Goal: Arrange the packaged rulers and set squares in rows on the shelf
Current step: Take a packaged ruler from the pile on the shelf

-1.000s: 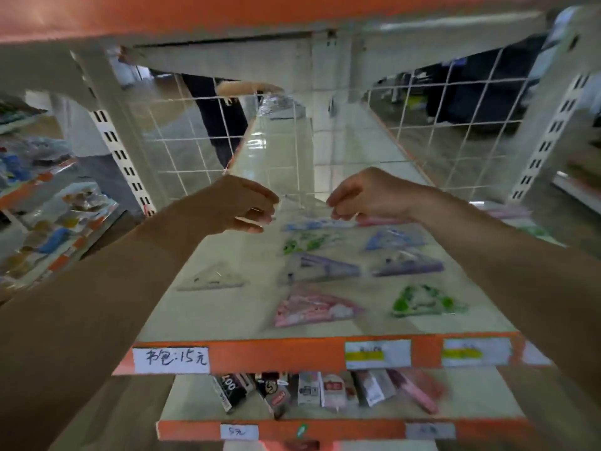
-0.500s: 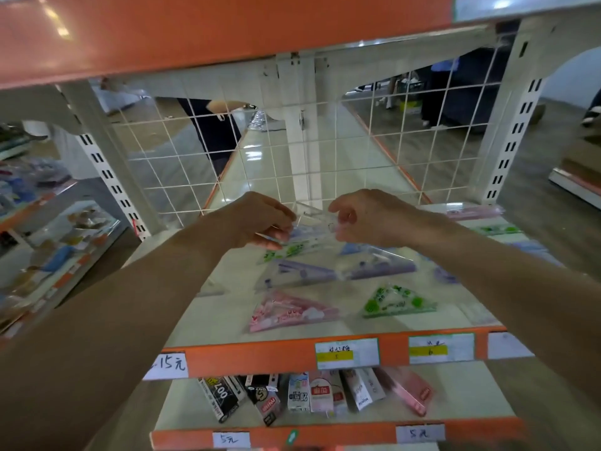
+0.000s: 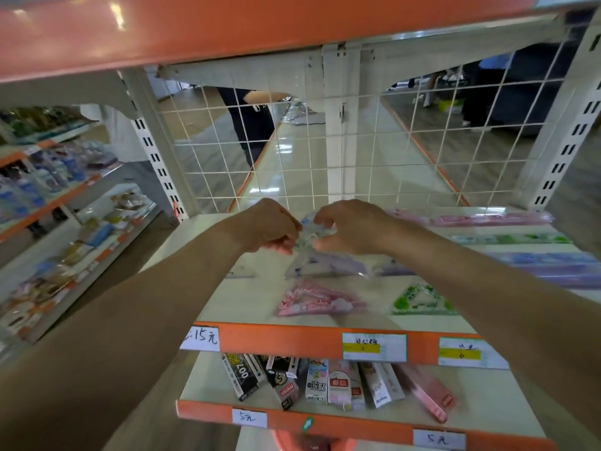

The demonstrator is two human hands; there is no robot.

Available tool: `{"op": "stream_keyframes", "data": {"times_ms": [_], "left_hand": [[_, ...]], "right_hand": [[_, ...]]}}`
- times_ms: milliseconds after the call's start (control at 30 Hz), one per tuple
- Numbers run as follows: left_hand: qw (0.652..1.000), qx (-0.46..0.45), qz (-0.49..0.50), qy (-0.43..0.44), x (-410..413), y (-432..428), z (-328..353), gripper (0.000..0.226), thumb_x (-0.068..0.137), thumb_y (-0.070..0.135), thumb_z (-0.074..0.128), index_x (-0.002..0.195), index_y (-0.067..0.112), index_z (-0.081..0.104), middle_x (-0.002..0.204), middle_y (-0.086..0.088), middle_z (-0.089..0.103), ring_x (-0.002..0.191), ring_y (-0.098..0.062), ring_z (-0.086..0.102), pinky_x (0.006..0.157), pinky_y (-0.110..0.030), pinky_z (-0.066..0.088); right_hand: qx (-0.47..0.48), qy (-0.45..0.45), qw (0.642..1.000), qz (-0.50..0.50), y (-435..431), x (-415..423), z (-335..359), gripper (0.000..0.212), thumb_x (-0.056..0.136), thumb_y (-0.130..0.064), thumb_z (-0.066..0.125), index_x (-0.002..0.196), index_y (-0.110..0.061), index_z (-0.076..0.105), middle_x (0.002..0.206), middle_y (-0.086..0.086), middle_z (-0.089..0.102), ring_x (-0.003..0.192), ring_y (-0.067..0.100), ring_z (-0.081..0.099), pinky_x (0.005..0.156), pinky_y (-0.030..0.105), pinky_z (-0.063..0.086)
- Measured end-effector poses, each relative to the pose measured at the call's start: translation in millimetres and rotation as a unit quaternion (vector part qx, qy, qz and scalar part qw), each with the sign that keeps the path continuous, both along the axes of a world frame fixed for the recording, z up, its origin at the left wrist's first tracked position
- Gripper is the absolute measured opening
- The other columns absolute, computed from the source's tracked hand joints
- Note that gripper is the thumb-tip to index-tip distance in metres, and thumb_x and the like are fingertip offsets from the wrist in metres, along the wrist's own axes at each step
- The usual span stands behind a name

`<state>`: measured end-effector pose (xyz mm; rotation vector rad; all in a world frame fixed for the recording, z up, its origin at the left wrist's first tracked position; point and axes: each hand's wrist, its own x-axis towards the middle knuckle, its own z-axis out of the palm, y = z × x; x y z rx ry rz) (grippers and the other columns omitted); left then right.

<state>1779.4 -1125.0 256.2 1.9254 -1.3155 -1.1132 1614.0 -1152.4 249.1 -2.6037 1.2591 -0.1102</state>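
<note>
While both are lowering, left hand [image 3: 270, 227] and right hand [image 3: 354, 227] are pinching a clear-bagged set square [image 3: 309, 234] onto the cream metal shelf [image 3: 253, 301].

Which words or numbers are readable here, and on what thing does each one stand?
"15元": white handwritten paper tag on the upper orange shelf edge.
"5元": left white tag on the lower orange shelf edge.
"5元": right white tag, same edge.
"007": black box.
"20": white carton.
Two yellow-striped price labels: blurred.
Held clear packaged set square: print unreadable.
</note>
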Motion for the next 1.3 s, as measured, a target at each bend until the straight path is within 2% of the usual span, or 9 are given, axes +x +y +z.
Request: {"op": "stream_keyframes", "data": {"times_ms": [67, 167, 300, 467, 633, 800, 1067, 1200, 1300], "left_hand": [[0.999, -0.006, 0.024, 0.031, 4, 0, 4, 0.011, 0.085, -0.012, 0.058, 0.083, -0.002, 0.062, 0.070, -0.016, 0.059, 0.053, -0.016, 0.061, 0.050, -0.025, 0.058], [0.996, 0.000, 0.050, 0.077, 9, -1, 8, 0.010, 0.087, -0.011, 0.057, 0.087, -0.001, 0.061, 0.076, -0.016, 0.060, 0.064, -0.020, 0.060, 0.054, -0.029, 0.058], [0.994, 0.014, 0.035, 0.106, 8, -1, 5, 0.014, 0.088, -0.012, 0.055, 0.097, -0.003, 0.061, 0.077, -0.017, 0.060, 0.066, -0.021, 0.061, 0.053, -0.028, 0.058], [0.998, 0.020, -0.044, -0.039, 14, -4, -1, 0.009, 0.086, 0.001, 0.064, 0.095, 0.002, 0.065, 0.075, -0.011, 0.061, 0.063, -0.017, 0.059, 0.066, -0.029, 0.059], [0.964, -0.004, -0.140, -0.226, 18, -7, -19, 0.024, 0.079, 0.019, 0.073, 0.096, 0.003, 0.071, 0.092, -0.015, 0.071, 0.071, -0.017, 0.063, 0.071, -0.028, 0.051], [0.914, 0.006, -0.183, -0.363, 14, -11, -33, 0.035, 0.081, 0.036, 0.071, 0.104, 0.009, 0.070, 0.107, -0.006, 0.068, 0.098, -0.022, 0.063, 0.093, -0.036, 0.050], [0.867, 0.048, -0.225, -0.443, 3, -9, -39, 0.045, 0.083, 0.042, 0.068, 0.113, 0.010, 0.062, 0.111, -0.005, 0.063, 0.100, -0.025, 0.060, 0.091, -0.038, 0.050], [0.861, 0.071, -0.244, -0.441, 3, -7, -37, 0.039, 0.085, 0.032, 0.067, 0.115, 0.007, 0.063, 0.113, -0.008, 0.065, 0.097, -0.024, 0.063, 0.086, -0.033, 0.052], [0.857, 0.091, -0.258, -0.437, 4, -7, -36, 0.033, 0.086, 0.019, 0.064, 0.116, 0.004, 0.064, 0.113, -0.012, 0.066, 0.083, -0.021, 0.062, 0.070, -0.025, 0.049]], "right_hand": [[0.002, -0.005, 1.000, -0.008, -2, -5, 6, 0.057, 0.084, -0.047, 0.062, 0.132, -0.019, 0.052, 0.130, -0.002, 0.056, 0.116, 0.021, 0.053, 0.097, 0.037, 0.044], [-0.015, 0.003, 1.000, -0.011, -7, -8, 5, 0.047, 0.080, -0.045, 0.066, 0.111, -0.010, 0.062, 0.108, 0.003, 0.065, 0.098, 0.023, 0.060, 0.087, 0.037, 0.049], [-0.038, 0.016, 0.999, 0.001, -8, -3, 0, 0.028, 0.081, -0.040, 0.066, 0.077, -0.018, 0.050, 0.073, -0.005, 0.047, 0.073, 0.020, 0.048, 0.060, 0.028, 0.034], [-0.057, 0.054, 0.997, 0.007, -15, 5, -3, 0.032, 0.081, -0.034, 0.063, 0.067, -0.015, 0.041, 0.068, -0.002, 0.042, 0.065, 0.021, 0.044, 0.054, 0.028, 0.029], [-0.012, 0.079, 0.997, 0.002, -23, 11, -12, 0.027, 0.081, -0.033, 0.063, 0.088, -0.008, 0.059, 0.087, 0.006, 0.061, 0.079, 0.026, 0.058, 0.062, 0.029, 0.039], [0.032, 0.085, 0.996, 0.009, -22, 13, -22, 0.028, 0.077, -0.031, 0.067, 0.068, -0.014, 0.047, 0.067, 0.000, 0.046, 0.063, 0.021, 0.046, 0.055, 0.027, 0.032], [0.029, 0.119, 0.992, 0.021, -21, 17, -33, 0.027, 0.082, -0.032, 0.064, 0.069, -0.011, 0.051, 0.064, 0.000, 0.046, 0.060, 0.018, 0.046, 0.052, 0.024, 0.032], [0.051, 0.116, 0.992, 0.016, -21, 15, -36, 0.031, 0.082, -0.034, 0.064, 0.099, -0.008, 0.065, 0.097, 0.007, 0.065, 0.087, 0.025, 0.062, 0.066, 0.028, 0.043], [0.057, 0.121, 0.991, 0.005, -20, 17, -38, 0.047, 0.081, -0.039, 0.065, 0.118, -0.011, 0.060, 0.113, 0.008, 0.063, 0.099, 0.027, 0.061, 0.083, 0.036, 0.050]]}}
